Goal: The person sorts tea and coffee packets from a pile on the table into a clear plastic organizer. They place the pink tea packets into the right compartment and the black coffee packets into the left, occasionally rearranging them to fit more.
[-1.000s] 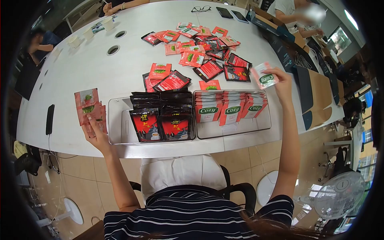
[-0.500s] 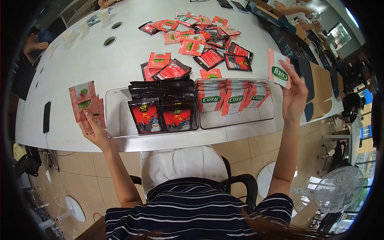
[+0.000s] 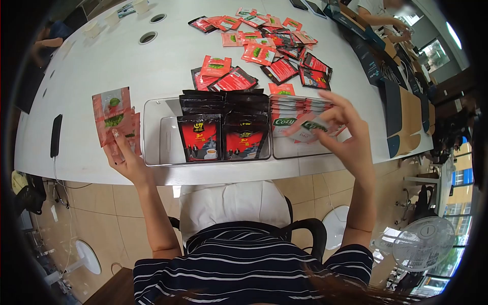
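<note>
Packet in play: small Cozy tea packet (image 3: 307, 128), tilted, sitting low over the right tray (image 3: 295, 151) and right at the row of matching packets (image 3: 284, 114). Touching them or just shy of it, can't tell.
Right hand: right hand (image 3: 351, 137) pinching that packet between thumb and fingertips. Firmly gripped, not let go.
What changed: half a second back, same packet held up high off the right edge of the desk (image 3: 101, 66), label facing the camera. Now brought down and inward over the tray.
What that means: as a guess, pretty much lined up with its own kind, but still in the fingers, so not filed in the row yet.
Right tray: clear plastic, by the near edge of the desk, right of centre. Cozy packets stand packed along the back, front part bare.
Left tray: left tray (image 3: 160, 134), also clear, just beside the right one. Black-and-red coffee packets (image 3: 223, 134) stand in its right half, left part bare.
Left hand: left hand (image 3: 127, 162) over the near edge toward the left, grasping a fan of pink packets (image 3: 114, 119) with a green picture, held upright. Same spot and same hold as a second ago.
Loose pile: mixed red, pink and black packets (image 3: 269, 48), scattered past the trays toward the far edge.
Phone: dark phone (image 3: 56, 134) lying flat near the left edge, well apart from everything else.
Other folks: another person (image 3: 378, 12) at the far right corner, too small to make out much.
</note>
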### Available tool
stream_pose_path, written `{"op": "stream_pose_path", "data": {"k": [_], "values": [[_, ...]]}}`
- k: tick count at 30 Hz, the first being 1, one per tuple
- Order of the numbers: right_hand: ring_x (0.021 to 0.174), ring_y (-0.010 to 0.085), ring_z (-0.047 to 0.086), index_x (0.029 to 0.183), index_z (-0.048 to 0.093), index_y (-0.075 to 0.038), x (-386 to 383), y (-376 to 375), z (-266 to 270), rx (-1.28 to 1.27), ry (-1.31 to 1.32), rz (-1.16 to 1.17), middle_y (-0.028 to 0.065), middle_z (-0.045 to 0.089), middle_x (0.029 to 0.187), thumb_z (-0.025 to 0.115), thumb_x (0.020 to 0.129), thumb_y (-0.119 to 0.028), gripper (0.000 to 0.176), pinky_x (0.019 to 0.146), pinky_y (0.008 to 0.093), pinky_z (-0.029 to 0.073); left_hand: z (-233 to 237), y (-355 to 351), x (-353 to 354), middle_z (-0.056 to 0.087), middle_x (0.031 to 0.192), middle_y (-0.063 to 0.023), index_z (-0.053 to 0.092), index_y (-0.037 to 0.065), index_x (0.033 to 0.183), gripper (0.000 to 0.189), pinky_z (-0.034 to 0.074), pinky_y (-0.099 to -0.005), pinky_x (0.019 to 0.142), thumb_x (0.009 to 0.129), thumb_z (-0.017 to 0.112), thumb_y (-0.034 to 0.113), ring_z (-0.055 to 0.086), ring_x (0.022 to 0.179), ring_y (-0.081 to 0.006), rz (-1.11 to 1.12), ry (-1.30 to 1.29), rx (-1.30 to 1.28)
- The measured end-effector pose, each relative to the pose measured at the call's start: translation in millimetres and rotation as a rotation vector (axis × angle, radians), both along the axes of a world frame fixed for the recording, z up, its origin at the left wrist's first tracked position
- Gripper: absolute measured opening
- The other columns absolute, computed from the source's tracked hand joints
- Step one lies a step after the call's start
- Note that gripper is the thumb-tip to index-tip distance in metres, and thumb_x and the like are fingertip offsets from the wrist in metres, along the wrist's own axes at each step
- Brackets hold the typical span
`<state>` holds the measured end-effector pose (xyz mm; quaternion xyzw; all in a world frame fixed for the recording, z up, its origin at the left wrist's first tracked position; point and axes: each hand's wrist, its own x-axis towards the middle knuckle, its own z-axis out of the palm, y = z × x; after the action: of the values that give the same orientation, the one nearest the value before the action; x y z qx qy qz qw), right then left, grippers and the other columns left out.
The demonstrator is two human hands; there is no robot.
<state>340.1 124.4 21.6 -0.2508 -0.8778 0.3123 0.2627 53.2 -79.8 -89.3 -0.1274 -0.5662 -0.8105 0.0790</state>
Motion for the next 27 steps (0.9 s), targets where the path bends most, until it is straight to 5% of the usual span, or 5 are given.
{"op": "stream_pose_path", "data": {"k": [6,12,22,27], "values": [[0.074,0.0134,0.052,0.118,0.058,-0.011,-17.9,-11.8,-18.5,0.120,-0.142,0.110,-0.0009,0.063,0.082,0.068,0.068,0.005,0.053,0.065,0.0259,0.042,-1.9,-2.4,1.0,0.055,0.109,-0.0068,0.050,0.004,0.111,0.025,0.052,-0.0328,0.082,0.092,0.055,0.021,0.056,0.098,-0.0153,-0.008,0.002,-0.021],[0.080,0.0219,0.053,0.112,0.059,-0.011,-29.5,-4.5,-31.2,0.724,-0.251,0.213,0.0028,0.057,0.085,0.073,0.062,-0.006,0.052,0.069,0.0329,0.043,-1.2,-2.9,3.0,0.055,0.109,-0.0076,0.050,0.003,0.109,0.025,0.053,-0.0332,0.081,0.092,0.055,0.021,0.056,0.098,-0.0159,-0.029,0.005,-0.014],[0.088,0.0219,0.052,0.110,0.056,-0.012,-38.2,-2.7,-27.7,0.799,-0.275,0.111,0.0038,0.053,0.098,0.077,0.057,-0.017,0.057,0.072,0.0351,0.041,-0.8,-2.0,3.7,0.055,0.106,-0.0068,0.049,0.001,0.107,0.020,0.053,-0.0311,0.081,0.093,0.052,0.015,0.057,0.098,-0.0152,-0.034,0.022,0.004],[0.087,0.0199,0.050,0.115,0.054,-0.013,-36.9,-2.3,-27.9,0.779,-0.251,0.098,0.0034,0.050,0.100,0.078,0.057,-0.018,0.063,0.069,0.0332,0.038,-16.0,-7.3,1.9,0.051,0.117,-0.0175,0.041,-0.004,0.120,0.031,0.053,-0.0372,0.082,0.093,0.048,0.011,0.057,0.103,-0.0257,0.125,0.177,0.030]]}}
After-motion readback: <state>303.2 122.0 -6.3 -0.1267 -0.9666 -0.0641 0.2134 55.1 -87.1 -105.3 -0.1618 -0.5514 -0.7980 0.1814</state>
